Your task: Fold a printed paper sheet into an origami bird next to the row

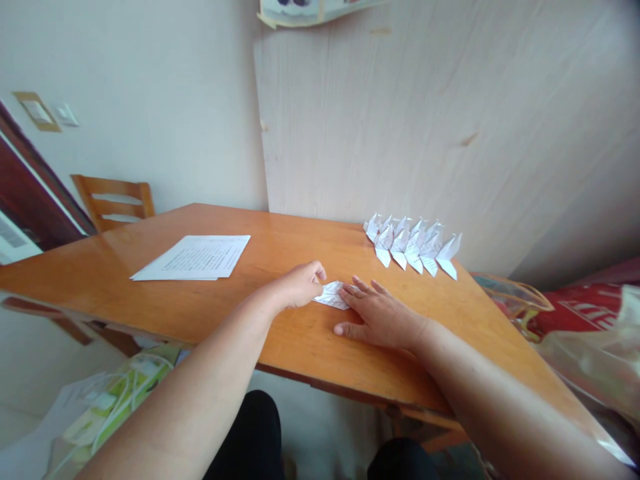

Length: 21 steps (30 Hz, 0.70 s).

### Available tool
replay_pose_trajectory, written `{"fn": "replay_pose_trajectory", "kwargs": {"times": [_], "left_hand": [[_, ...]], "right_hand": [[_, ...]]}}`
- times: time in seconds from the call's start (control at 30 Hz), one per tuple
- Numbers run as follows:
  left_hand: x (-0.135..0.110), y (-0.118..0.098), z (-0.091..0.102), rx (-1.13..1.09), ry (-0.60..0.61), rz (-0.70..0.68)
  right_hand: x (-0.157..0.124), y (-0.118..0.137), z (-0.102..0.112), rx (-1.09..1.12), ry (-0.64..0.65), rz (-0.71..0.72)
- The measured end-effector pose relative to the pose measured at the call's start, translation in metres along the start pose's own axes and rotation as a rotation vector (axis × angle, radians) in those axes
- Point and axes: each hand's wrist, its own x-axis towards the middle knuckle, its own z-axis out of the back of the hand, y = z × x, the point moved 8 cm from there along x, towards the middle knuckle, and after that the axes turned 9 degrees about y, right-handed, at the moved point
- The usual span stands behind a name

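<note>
A small piece of folded printed paper [331, 295] lies flat on the wooden table in front of me. At its left end is my left hand [300, 285], closed with its fingers curled, the thumb side against the paper's edge. Part of that grip is hidden. My right hand [377, 313] lies flat, its fingers stretched out and the thumb apart. Its fingertips rest on the right part of the paper and cover it.
Several folded paper pieces [413, 245] stand in rows at the table's [280, 240] back right. A stack of printed sheets [195, 259] lies to the left. Bags [580, 313] sit beyond the right edge, a chair [117, 200] at the far left. A wall closes the back.
</note>
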Motion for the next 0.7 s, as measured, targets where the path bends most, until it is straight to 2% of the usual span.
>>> {"fn": "replay_pose_trajectory", "kwargs": {"times": [0.3,0.43,0.7], "left_hand": [[0.0,0.015,-0.01,0.038,-0.046,0.06],[0.001,0.008,-0.01,0.086,-0.059,0.089],[0.0,-0.016,-0.01,0.366,-0.149,0.168]], "right_hand": [[0.0,-0.001,-0.001,0.021,-0.018,-0.002],[0.001,-0.001,-0.002,0.023,-0.01,-0.004],[0.0,0.0,0.0,0.031,-0.016,0.008]]}}
